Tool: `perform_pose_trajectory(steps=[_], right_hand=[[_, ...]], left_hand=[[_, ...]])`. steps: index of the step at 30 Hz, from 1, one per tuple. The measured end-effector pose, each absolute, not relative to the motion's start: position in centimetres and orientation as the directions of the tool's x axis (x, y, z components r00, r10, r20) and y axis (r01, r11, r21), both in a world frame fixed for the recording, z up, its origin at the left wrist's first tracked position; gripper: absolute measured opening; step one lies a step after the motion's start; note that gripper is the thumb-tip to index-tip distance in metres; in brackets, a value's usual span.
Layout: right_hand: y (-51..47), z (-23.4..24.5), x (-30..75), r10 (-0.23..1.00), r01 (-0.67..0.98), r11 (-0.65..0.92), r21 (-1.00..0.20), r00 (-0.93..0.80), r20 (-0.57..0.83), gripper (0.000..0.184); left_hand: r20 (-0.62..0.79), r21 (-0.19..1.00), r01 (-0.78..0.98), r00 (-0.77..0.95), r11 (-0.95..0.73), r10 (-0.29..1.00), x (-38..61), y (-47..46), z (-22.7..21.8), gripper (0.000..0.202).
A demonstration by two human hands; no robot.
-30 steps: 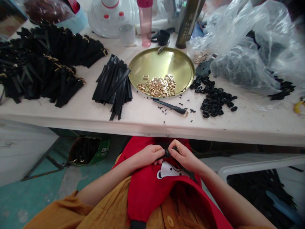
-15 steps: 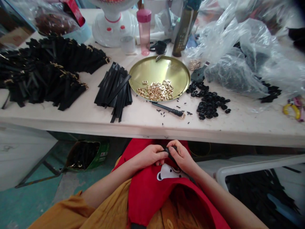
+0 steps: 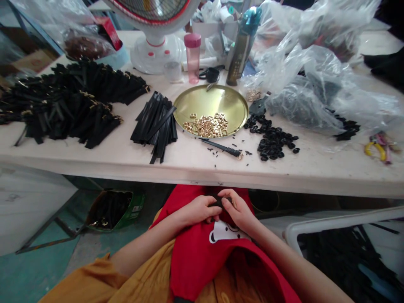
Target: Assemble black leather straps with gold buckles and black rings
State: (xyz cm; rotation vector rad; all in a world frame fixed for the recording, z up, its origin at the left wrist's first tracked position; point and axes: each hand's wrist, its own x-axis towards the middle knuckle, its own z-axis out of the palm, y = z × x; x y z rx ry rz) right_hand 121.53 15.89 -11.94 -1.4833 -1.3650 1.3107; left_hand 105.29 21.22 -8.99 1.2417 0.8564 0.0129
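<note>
Over my lap, my left hand (image 3: pixel 202 209) and my right hand (image 3: pixel 237 211) come together, both with bent fingers closed on a small black strap (image 3: pixel 219 202). Most of the strap is hidden by the fingers. A bit of gold metal, which looks like a buckle (image 3: pixel 234 203), shows at my right fingers. On the table ahead, a finished-looking black strap with a gold buckle (image 3: pixel 224 147) lies before a round gold tray (image 3: pixel 217 96) of small gold buckles (image 3: pixel 210 125). To its left lies a stack of flat black strips (image 3: pixel 154 124); to its right, a pile of small black loops (image 3: pixel 273 143).
Bundles of black straps with buckles (image 3: pixel 63 105) cover the table's left side. Behind stand a fan (image 3: pixel 154 50), a pink bottle (image 3: pixel 192 59) and a dark bottle (image 3: pixel 240 54). Plastic bags (image 3: pixel 309 92) and yellow-handled pliers (image 3: pixel 375 150) lie right. A white bin (image 3: pixel 293 233) stands beside my right arm.
The view has tilted up slightly, so more of the fan shows. My fingers have shifted a little around the strap, which stays between my hands. The things on the table have not moved.
</note>
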Motion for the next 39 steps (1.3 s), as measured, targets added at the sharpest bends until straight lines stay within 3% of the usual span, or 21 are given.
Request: perform_pose_trajectory(steps=[5,10,14,23,33,39], right_hand=[[16.3,-11.5,121.5,0.931,-0.018,-0.352,-0.936,-0.107,-0.348,0.022],[16.0,-11.6,121.4,0.965,0.179,-0.226,-0.958,-0.097,-0.245,0.019],[16.3,-11.7,121.8,0.977,0.327,-0.12,-0.938,-0.131,-0.17,0.021],[17.3,-12.7,121.4,0.988,0.302,-0.133,-0.944,-0.034,-0.151,0.024],[18.1,-11.5,122.5,0.977,0.269,-0.152,-0.951,-0.104,-0.186,0.024],[19.2,-11.0,123.1,0.993,0.369,-0.109,-0.923,0.0,-0.117,0.027]], left_hand=[[-0.545,0.828,0.389,0.727,0.403,0.417,104.6,22.1,-8.0,0.035],[-0.616,0.736,0.352,0.703,0.578,0.356,105.1,21.9,-9.1,0.037],[-0.631,0.75,0.365,0.645,0.551,0.431,105.9,21.9,-9.6,0.029],[-0.647,0.751,0.467,0.664,0.467,0.375,106.0,23.6,-8.9,0.019],[-0.606,0.774,0.433,0.718,0.461,0.343,106.9,24.2,-8.9,0.021],[-0.575,0.817,0.464,0.704,0.343,0.417,106.4,25.8,-6.6,0.02]])
